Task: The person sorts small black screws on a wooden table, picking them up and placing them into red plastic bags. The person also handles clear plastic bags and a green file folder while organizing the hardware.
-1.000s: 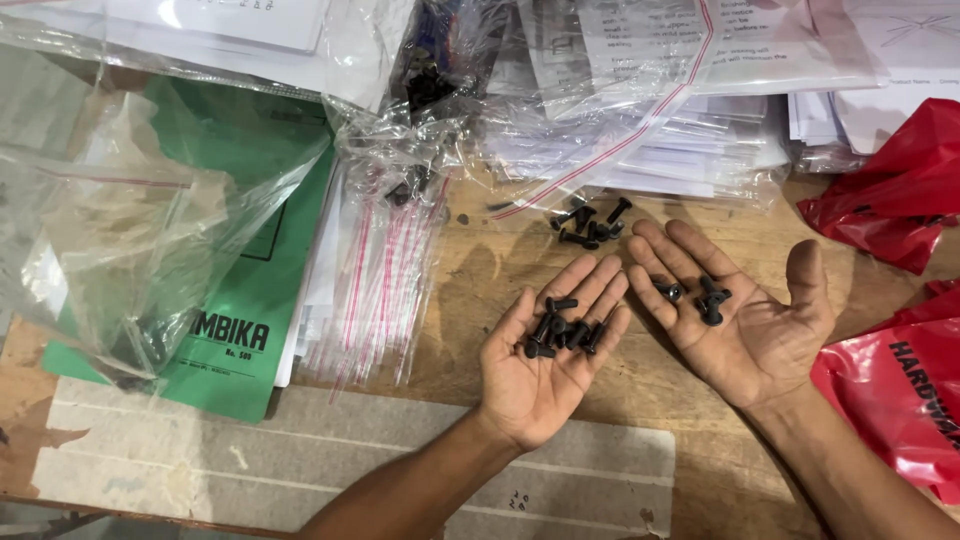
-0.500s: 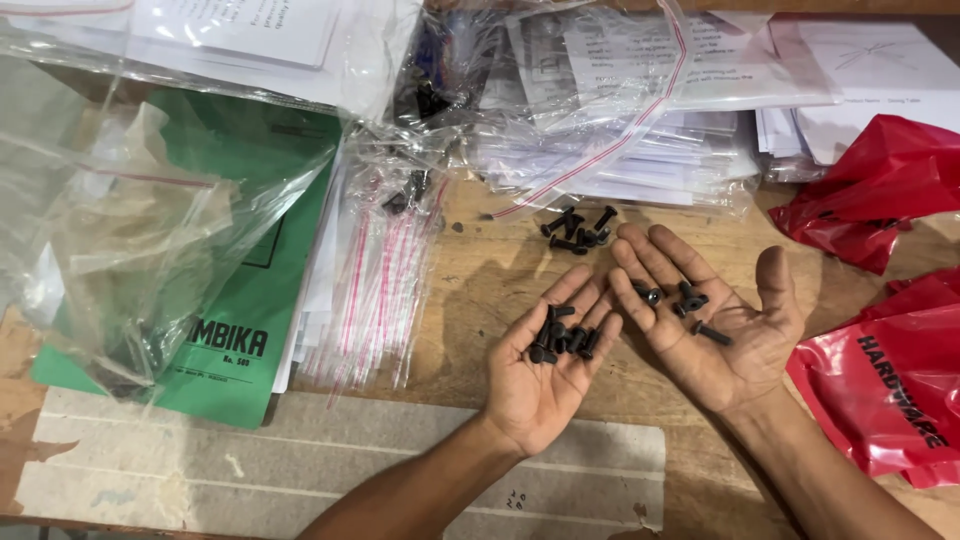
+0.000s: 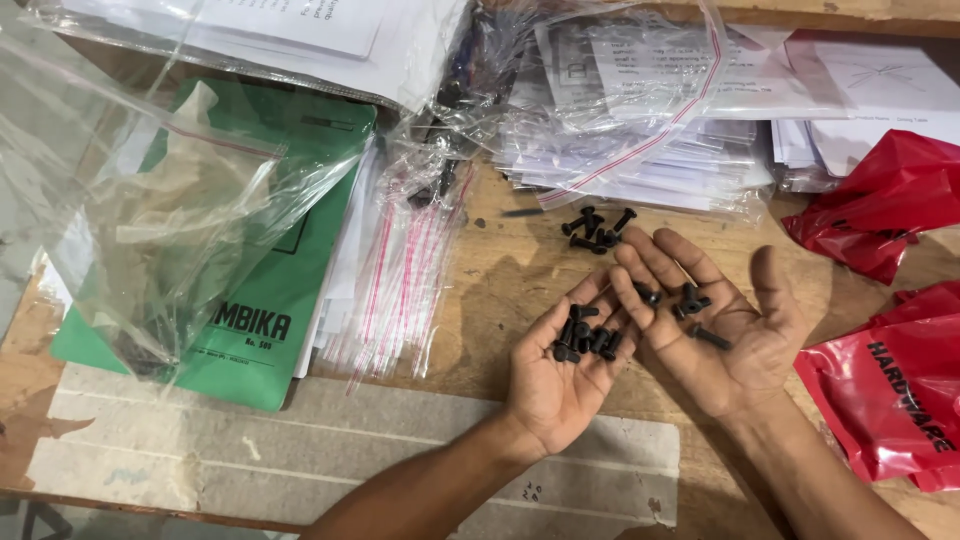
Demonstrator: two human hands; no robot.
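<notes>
My left hand (image 3: 562,375) lies palm up over the wooden table (image 3: 500,290), cupping a small heap of black screws (image 3: 585,335) on its fingers. Beside it my right hand (image 3: 720,330) is also palm up, fingers spread, with a few black screws (image 3: 685,303) on the palm. The fingertips of both hands touch. A loose cluster of black screws (image 3: 597,229) rests on the table just beyond the fingers.
A pile of small clear zip bags with red seals (image 3: 400,260) lies left of the hands, over a green booklet (image 3: 270,290). A large clear bag (image 3: 150,200) sits at far left. Bagged papers (image 3: 660,110) fill the back. Red plastic bags (image 3: 890,370) lie at right.
Both hands stay palm up with the screws on them. The view has shifted slightly, and the right hand has drawn closer against the left hand's fingers.
</notes>
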